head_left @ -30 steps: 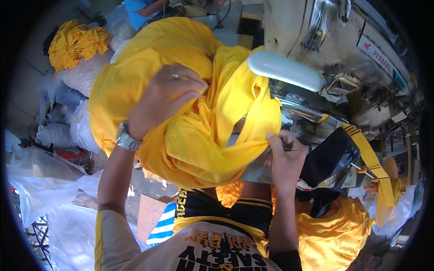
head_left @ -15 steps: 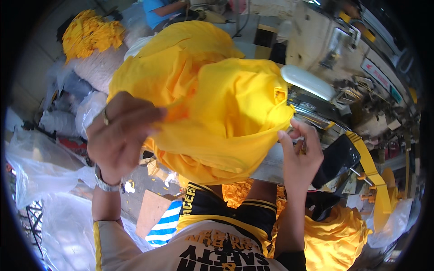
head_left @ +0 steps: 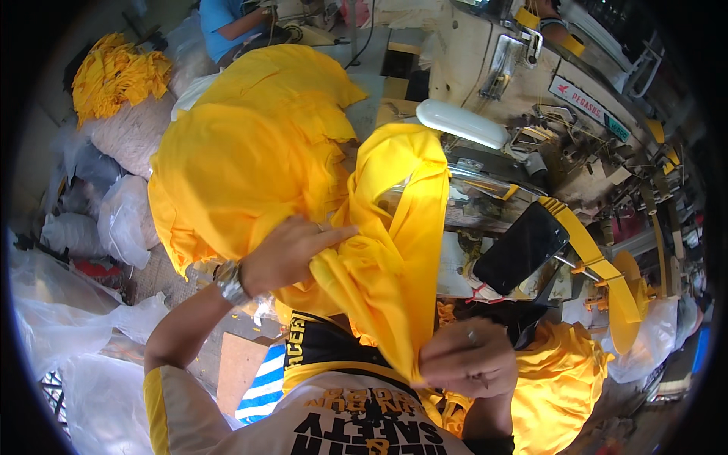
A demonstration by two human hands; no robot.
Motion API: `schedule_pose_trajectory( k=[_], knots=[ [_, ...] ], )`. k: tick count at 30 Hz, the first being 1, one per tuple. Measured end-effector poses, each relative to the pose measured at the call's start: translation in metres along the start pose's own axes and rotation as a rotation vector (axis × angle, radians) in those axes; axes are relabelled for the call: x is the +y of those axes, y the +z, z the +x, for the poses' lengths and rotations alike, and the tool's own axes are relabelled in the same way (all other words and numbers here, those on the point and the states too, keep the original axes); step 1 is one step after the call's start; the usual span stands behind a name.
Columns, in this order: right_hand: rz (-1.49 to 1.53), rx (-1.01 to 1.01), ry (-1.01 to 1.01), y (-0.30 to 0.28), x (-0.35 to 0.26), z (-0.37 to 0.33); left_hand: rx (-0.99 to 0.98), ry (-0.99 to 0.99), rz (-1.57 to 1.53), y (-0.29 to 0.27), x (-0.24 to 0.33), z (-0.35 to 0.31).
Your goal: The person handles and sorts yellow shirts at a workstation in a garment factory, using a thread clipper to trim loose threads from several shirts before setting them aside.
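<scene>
A yellow cloth piece (head_left: 406, 250), twisted and folded with a looped opening near its top, hangs between my hands. My left hand (head_left: 292, 250) is closed on its left part, the index finger lying over the folds. Low in front of my shorts, my right hand (head_left: 472, 358) pinches the cloth's pulled-down lower end; this hand is slightly blurred. The upper loop lies against the front of the sewing machine (head_left: 466, 178). Behind my left hand is a large heap of yellow cloth (head_left: 235, 174), partly covered by that hand.
A black phone (head_left: 522, 249) stands tilted on a holder at the right, beside a yellow strip (head_left: 599, 262) running to a reel. More yellow cloth (head_left: 561, 379) lies below it. Clear plastic bags (head_left: 61, 303) crowd the left. A person in blue (head_left: 227, 30) sits at the far side.
My right hand has come down toward my body, drawing the cloth's end with it. My left hand has moved right and lower. The spread cloth is now narrow and twisted.
</scene>
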State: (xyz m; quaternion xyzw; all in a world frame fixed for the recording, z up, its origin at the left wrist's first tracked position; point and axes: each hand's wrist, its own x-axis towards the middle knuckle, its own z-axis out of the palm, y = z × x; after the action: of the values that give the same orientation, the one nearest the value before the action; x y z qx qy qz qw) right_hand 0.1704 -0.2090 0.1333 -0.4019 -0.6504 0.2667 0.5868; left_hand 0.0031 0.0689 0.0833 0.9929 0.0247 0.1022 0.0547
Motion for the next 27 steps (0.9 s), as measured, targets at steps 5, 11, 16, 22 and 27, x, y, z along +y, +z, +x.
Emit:
schedule_pose_trajectory(
  k=[5,11,16,22,27],
  knots=[
    [-0.428,-0.020,0.458,0.010,0.047,-0.059,0.587,0.159,0.229,-0.001,-0.007,-0.033],
    [-0.439,0.593,0.691,0.008,0.066,-0.043,0.146,0.225,0.281,-0.002,0.038,-0.045],
    [-0.300,0.707,0.596,0.003,0.106,0.000,0.124,0.280,0.183,-0.029,0.063,0.006],
    [0.189,0.650,0.660,-0.002,0.101,0.000,-0.401,-0.072,-0.327,-0.014,-0.012,0.023],
    [0.101,0.738,0.644,0.006,0.093,-0.011,-0.044,-0.141,-0.047,-0.009,-0.003,-0.002]
  ],
)
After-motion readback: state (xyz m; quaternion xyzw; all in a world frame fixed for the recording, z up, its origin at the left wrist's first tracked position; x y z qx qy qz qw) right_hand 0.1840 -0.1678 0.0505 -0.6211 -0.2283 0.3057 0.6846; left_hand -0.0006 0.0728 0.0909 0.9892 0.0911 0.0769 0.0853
